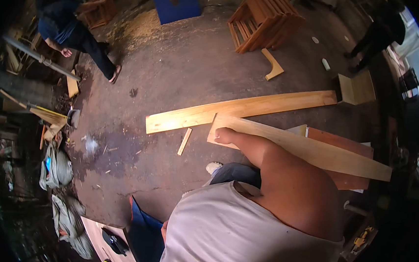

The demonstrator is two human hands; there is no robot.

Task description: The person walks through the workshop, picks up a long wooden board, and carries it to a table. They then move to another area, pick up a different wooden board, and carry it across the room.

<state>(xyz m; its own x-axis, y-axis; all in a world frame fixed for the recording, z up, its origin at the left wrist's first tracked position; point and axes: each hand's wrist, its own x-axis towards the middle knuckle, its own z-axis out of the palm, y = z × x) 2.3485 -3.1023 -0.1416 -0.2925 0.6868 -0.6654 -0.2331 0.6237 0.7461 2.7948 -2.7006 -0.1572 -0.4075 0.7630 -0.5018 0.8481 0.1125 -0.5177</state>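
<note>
My right arm reaches across to a pale wooden board [302, 145], and my right hand [225, 136] is closed around its left end. This board slants down toward the right, in front of a reddish-brown panel [341, 143]. Beyond it, a longer yellowish plank [240, 109] lies on the floor. A short wooden strip [184, 142] rests to the left of my hand. Only a sliver of skin shows at the left side of my shirt; my left hand's fingers are hidden.
Stacked wooden frames [265, 19] stand at the back, near a blue machine [175, 2] with sawdust beside it. A curved wooden piece [272, 66] lies on the floor. One person [75, 27] walks at left; another [382, 36] stands at right. Sacks [59, 168] line the left side.
</note>
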